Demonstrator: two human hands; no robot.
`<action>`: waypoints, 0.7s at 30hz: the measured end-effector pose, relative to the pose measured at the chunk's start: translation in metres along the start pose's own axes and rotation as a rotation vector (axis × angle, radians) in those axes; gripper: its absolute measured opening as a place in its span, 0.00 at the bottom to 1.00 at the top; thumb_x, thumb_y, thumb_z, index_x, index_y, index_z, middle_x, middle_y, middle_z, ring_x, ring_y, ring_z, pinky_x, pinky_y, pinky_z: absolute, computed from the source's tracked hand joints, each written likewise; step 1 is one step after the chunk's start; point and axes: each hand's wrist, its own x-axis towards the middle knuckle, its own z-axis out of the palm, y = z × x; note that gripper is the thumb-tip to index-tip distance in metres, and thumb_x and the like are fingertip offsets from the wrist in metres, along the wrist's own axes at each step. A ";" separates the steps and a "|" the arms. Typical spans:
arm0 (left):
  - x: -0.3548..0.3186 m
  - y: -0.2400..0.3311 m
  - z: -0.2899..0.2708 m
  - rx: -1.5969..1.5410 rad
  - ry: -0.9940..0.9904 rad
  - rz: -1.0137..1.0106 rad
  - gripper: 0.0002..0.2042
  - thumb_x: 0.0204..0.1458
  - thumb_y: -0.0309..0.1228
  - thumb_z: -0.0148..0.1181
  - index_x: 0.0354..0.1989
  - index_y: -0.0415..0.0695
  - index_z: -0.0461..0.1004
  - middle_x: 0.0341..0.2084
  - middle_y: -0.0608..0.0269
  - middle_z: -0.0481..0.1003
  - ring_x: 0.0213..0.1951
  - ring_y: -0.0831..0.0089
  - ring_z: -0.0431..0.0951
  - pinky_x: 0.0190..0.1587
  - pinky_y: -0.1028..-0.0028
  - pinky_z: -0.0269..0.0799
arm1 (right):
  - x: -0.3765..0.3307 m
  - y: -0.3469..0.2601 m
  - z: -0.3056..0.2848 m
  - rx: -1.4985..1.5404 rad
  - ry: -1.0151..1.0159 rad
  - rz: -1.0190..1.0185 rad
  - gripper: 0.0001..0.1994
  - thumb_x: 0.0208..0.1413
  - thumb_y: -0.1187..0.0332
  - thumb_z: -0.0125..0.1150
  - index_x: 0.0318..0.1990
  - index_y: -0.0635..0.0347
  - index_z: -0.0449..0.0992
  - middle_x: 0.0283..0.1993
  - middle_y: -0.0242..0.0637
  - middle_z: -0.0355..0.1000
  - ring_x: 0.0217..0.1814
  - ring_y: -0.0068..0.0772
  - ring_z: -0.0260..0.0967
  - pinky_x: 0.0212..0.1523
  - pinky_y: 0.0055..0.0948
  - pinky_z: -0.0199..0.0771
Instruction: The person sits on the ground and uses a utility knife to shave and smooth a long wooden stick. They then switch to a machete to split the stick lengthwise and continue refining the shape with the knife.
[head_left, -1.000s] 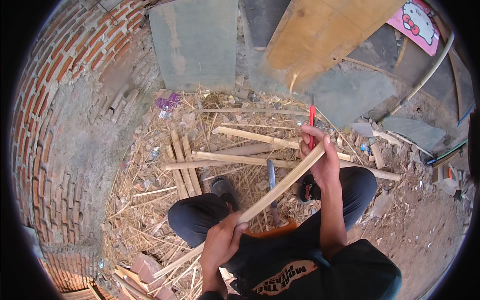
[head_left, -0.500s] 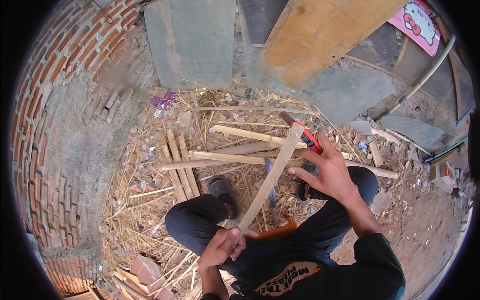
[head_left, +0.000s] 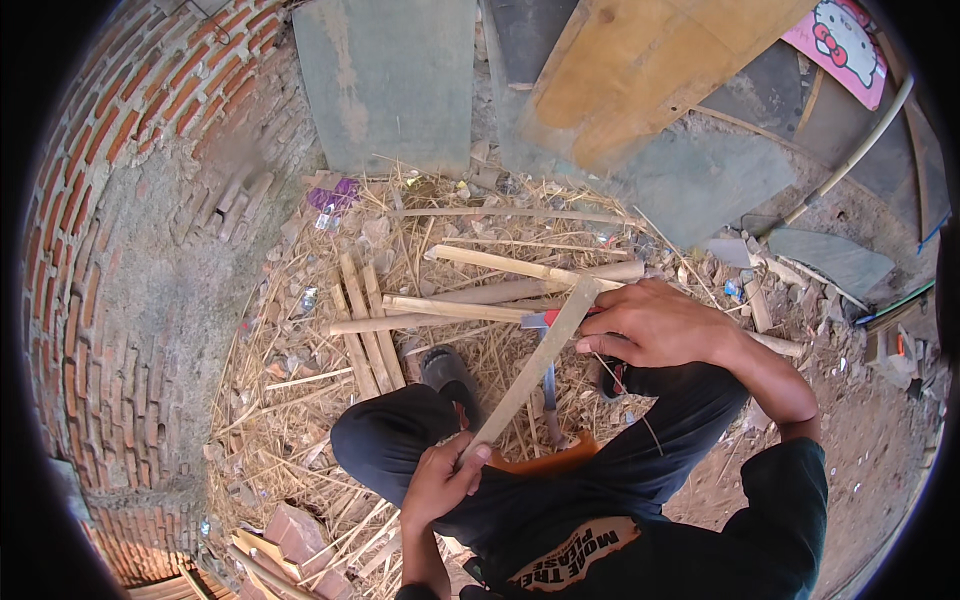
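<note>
While the bare left hand clasps the lower end of a flat, pale, bamboo-like strip, the bare right hand grasps a red-handled knife with a metal blade close to the strip's far end, its fingers hiding most of the handle. The strip slants up and away from the left grip, crossing in front of the knife, with nothing visibly propping its middle. That lack of support could let it flex or twist under pressure, making the blade skid. A stroke overrunning down the strip would threaten the left fingers, or the dark-trousered left knee just beside that hand. Whether the right fingertips press on the strip, I cannot tell.

The strip's broad face looks dull and fairly smooth, its edges straight. A thin, wiry fibre hangs below the right grip. Beyond both hands, straight, fibrous split lengths of pale wood lie with a smooth round pole over dry, tangled straw.
</note>
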 end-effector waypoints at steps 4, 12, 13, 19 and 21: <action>0.001 0.007 0.006 0.180 0.079 0.057 0.17 0.63 0.42 0.69 0.39 0.39 0.75 0.17 0.57 0.77 0.21 0.64 0.81 0.27 0.65 0.72 | 0.008 -0.001 -0.019 -0.032 -0.229 0.013 0.14 0.68 0.57 0.60 0.45 0.55 0.85 0.38 0.48 0.80 0.46 0.56 0.77 0.45 0.53 0.74; 0.038 0.059 0.055 0.425 0.564 0.390 0.20 0.60 0.38 0.72 0.52 0.39 0.73 0.27 0.48 0.80 0.27 0.53 0.84 0.29 0.61 0.76 | 0.027 -0.014 -0.033 -0.020 -0.227 -0.083 0.15 0.69 0.56 0.60 0.48 0.57 0.85 0.38 0.49 0.81 0.45 0.58 0.77 0.45 0.51 0.73; 0.043 0.059 0.054 0.414 0.561 0.392 0.18 0.61 0.37 0.70 0.52 0.39 0.73 0.28 0.47 0.80 0.27 0.51 0.84 0.29 0.61 0.76 | 0.028 -0.016 -0.035 -0.042 -0.241 -0.093 0.15 0.69 0.56 0.60 0.48 0.57 0.85 0.37 0.49 0.81 0.45 0.58 0.77 0.44 0.51 0.73; 0.049 0.060 0.047 0.374 0.559 0.422 0.12 0.65 0.34 0.64 0.50 0.40 0.75 0.28 0.45 0.81 0.27 0.48 0.83 0.28 0.60 0.76 | 0.023 -0.015 -0.029 -0.041 -0.171 -0.146 0.16 0.70 0.55 0.58 0.49 0.57 0.84 0.41 0.48 0.80 0.44 0.56 0.78 0.38 0.50 0.73; 0.046 0.062 0.046 0.390 0.598 0.441 0.11 0.64 0.34 0.65 0.48 0.41 0.75 0.26 0.48 0.81 0.24 0.50 0.83 0.26 0.59 0.75 | 0.020 -0.020 -0.032 0.007 -0.127 -0.166 0.16 0.70 0.56 0.59 0.42 0.60 0.83 0.36 0.49 0.78 0.41 0.57 0.77 0.38 0.52 0.72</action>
